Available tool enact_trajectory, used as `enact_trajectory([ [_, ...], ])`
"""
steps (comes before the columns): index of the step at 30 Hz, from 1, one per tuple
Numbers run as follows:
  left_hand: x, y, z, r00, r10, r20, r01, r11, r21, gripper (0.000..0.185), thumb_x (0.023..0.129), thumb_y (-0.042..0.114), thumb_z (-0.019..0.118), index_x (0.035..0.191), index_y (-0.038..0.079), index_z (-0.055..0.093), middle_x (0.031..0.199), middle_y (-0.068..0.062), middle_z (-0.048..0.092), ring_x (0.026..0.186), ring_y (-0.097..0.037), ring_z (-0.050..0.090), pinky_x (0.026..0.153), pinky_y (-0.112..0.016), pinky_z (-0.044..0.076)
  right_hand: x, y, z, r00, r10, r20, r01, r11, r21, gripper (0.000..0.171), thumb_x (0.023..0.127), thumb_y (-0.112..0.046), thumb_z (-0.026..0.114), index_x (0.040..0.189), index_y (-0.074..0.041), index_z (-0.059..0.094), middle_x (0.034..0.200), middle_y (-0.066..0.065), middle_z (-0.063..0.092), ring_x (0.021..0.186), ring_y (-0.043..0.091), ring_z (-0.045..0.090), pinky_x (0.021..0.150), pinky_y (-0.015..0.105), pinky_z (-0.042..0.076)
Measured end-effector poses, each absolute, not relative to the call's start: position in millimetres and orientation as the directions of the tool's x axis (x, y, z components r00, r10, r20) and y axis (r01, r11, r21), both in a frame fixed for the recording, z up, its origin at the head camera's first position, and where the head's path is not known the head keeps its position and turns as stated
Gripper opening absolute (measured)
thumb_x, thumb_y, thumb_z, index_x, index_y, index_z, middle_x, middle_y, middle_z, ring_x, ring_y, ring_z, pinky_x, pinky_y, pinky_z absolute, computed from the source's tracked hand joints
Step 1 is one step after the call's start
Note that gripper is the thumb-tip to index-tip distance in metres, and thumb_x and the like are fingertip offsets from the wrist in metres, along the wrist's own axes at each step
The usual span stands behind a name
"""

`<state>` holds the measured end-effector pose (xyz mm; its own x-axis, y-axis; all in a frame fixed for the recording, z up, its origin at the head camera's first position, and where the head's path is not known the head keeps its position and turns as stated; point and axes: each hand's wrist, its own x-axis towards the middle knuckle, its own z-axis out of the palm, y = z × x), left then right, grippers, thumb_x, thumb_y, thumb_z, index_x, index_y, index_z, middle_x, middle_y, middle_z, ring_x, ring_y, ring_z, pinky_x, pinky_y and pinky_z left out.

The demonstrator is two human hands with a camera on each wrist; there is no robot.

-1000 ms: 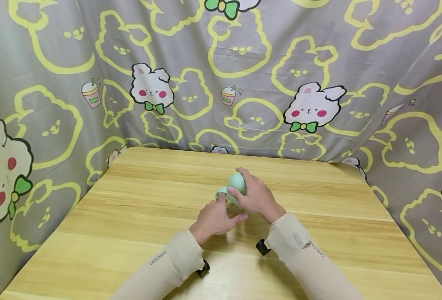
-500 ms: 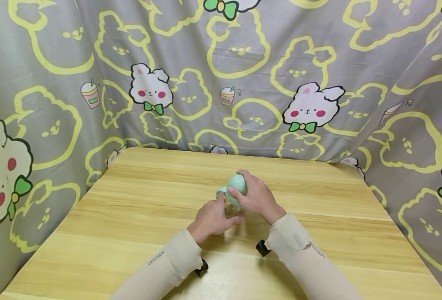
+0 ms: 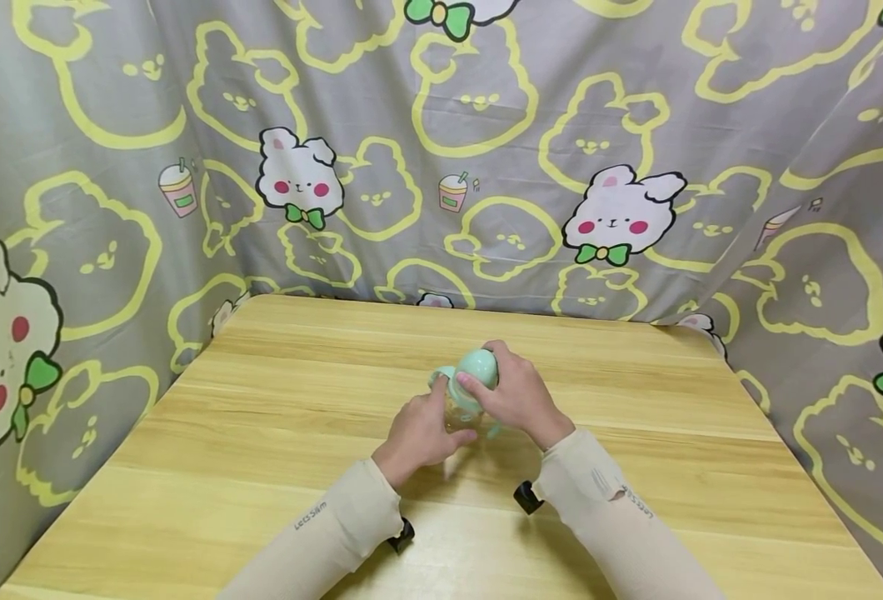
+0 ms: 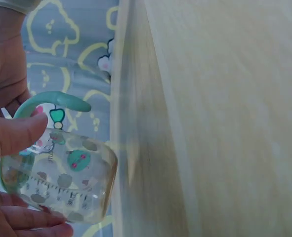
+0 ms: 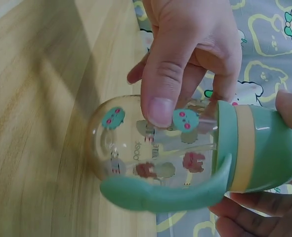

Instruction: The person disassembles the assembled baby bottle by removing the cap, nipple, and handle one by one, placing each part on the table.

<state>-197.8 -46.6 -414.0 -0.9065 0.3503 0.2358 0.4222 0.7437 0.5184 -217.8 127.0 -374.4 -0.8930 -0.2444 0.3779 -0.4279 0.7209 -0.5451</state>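
Observation:
A small clear baby bottle (image 3: 462, 408) (image 4: 62, 180) (image 5: 155, 143) with printed animal figures, mint-green handles (image 5: 160, 195) and a mint-green cap (image 3: 477, 368) (image 5: 257, 148) is held just above the wooden table (image 3: 261, 417). My left hand (image 3: 419, 433) (image 4: 10, 148) grips the clear body, thumb on one side and fingers round the other. The right hand (image 3: 520, 396) (image 5: 289, 163) wraps round the green cap at the top. The bottle looks empty, with a straw inside.
A grey curtain (image 3: 486, 150) printed with yellow outlines and white rabbits encloses the table on the back, left and right. Both forearms wear beige sleeves (image 3: 599, 492) with small black wrist mounts (image 3: 526, 497). Bare light wood surrounds the hands.
The bottle has been lifted slightly and tipped, so its clear body and a lower handle show more. Both hands keep their hold and have shifted a little right.

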Motion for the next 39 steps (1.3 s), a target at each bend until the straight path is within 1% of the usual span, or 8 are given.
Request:
enact_trajectory([
  [6, -199.4, -47.3, -414.5, -0.884, 0.304, 0.355, 0.458, 0.718, 0.524, 0.081, 0.077, 0.032, 0.082, 0.137, 0.002, 0.038, 0.094, -0.015, 0.068, 0.08, -0.028, 0.066, 0.066, -0.039, 0.051, -217.1, 128.6, -371.7, -0.912, -0.196, 0.36, -0.386, 0.705, -0.594, 0.053, 0.09, -0.041, 0.065, 0.12, -0.001, 0.049, 0.089, 0.013, 0.062, 0.072, 0.02, 0.062, 0.059, 0.032, 0.05],
  [13, -200.1, -47.4, -413.0, -0.874, 0.252, 0.415, 0.461, 0.697, 0.549, 0.083, 0.075, 0.029, 0.084, 0.139, 0.007, 0.036, 0.095, -0.016, 0.067, 0.08, -0.027, 0.064, 0.067, -0.04, 0.05, -216.6, 131.9, -368.1, -0.925, -0.169, 0.34, -0.357, 0.693, -0.626, 0.053, 0.091, -0.044, 0.063, 0.12, -0.002, 0.047, 0.086, 0.012, 0.061, 0.07, 0.02, 0.06, 0.058, 0.032, 0.049],
  [17, -200.4, -47.5, -413.7, -0.864, 0.249, 0.438, 0.477, 0.684, 0.552, 0.083, 0.073, 0.025, 0.084, 0.139, 0.009, 0.036, 0.099, -0.017, 0.066, 0.085, -0.029, 0.063, 0.072, -0.042, 0.05, -215.7, 132.7, -367.5, -0.934, -0.151, 0.325, -0.335, 0.687, -0.645, 0.051, 0.091, -0.044, 0.063, 0.118, -0.003, 0.048, 0.084, 0.012, 0.061, 0.069, 0.02, 0.059, 0.057, 0.032, 0.049],
  [21, -201.9, -47.3, -414.0, -0.835, 0.268, 0.48, 0.517, 0.679, 0.522, 0.08, 0.074, 0.024, 0.083, 0.138, 0.009, 0.037, 0.101, -0.017, 0.066, 0.089, -0.031, 0.063, 0.079, -0.047, 0.049, -215.4, 133.3, -367.8, -0.939, -0.141, 0.313, -0.323, 0.668, -0.67, 0.049, 0.09, -0.044, 0.063, 0.114, -0.004, 0.048, 0.082, 0.011, 0.061, 0.068, 0.02, 0.059, 0.057, 0.033, 0.048],
  [24, -202.6, -47.1, -413.0, -0.817, 0.276, 0.507, 0.537, 0.686, 0.492, 0.079, 0.075, 0.026, 0.082, 0.137, 0.008, 0.038, 0.1, -0.016, 0.066, 0.091, -0.033, 0.062, 0.082, -0.052, 0.046, -215.0, 133.8, -368.3, -0.946, -0.133, 0.297, -0.308, 0.656, -0.689, 0.048, 0.09, -0.045, 0.063, 0.111, -0.005, 0.049, 0.08, 0.01, 0.06, 0.067, 0.02, 0.058, 0.057, 0.033, 0.047],
  [27, -202.6, -46.8, -411.9, -0.815, 0.282, 0.506, 0.536, 0.698, 0.475, 0.078, 0.075, 0.03, 0.081, 0.138, 0.007, 0.04, 0.107, -0.014, 0.065, 0.098, -0.034, 0.06, 0.084, -0.054, 0.044, -214.2, 133.9, -368.7, -0.955, -0.129, 0.268, -0.286, 0.644, -0.71, 0.046, 0.09, -0.046, 0.062, 0.109, -0.006, 0.048, 0.078, 0.008, 0.06, 0.065, 0.019, 0.057, 0.057, 0.032, 0.047],
  [32, -203.8, -46.5, -412.0, -0.815, 0.299, 0.497, 0.536, 0.716, 0.448, 0.076, 0.076, 0.028, 0.079, 0.139, 0.007, 0.042, 0.124, -0.012, 0.061, 0.11, -0.034, 0.057, 0.087, -0.052, 0.043, -212.5, 132.8, -368.3, -0.962, -0.137, 0.238, -0.271, 0.614, -0.741, 0.045, 0.091, -0.047, 0.06, 0.108, -0.007, 0.049, 0.078, 0.008, 0.059, 0.065, 0.019, 0.056, 0.057, 0.033, 0.046],
  [39, -205.5, -47.7, -412.9, -0.773, 0.327, 0.544, 0.58, 0.711, 0.397, 0.074, 0.076, 0.027, 0.077, 0.138, 0.006, 0.043, 0.128, -0.013, 0.058, 0.113, -0.031, 0.056, 0.088, -0.05, 0.044, -212.0, 132.5, -368.3, -0.967, -0.132, 0.22, -0.255, 0.57, -0.781, 0.044, 0.093, -0.046, 0.059, 0.109, -0.006, 0.048, 0.077, 0.009, 0.061, 0.062, 0.019, 0.06, 0.055, 0.033, 0.048],
])
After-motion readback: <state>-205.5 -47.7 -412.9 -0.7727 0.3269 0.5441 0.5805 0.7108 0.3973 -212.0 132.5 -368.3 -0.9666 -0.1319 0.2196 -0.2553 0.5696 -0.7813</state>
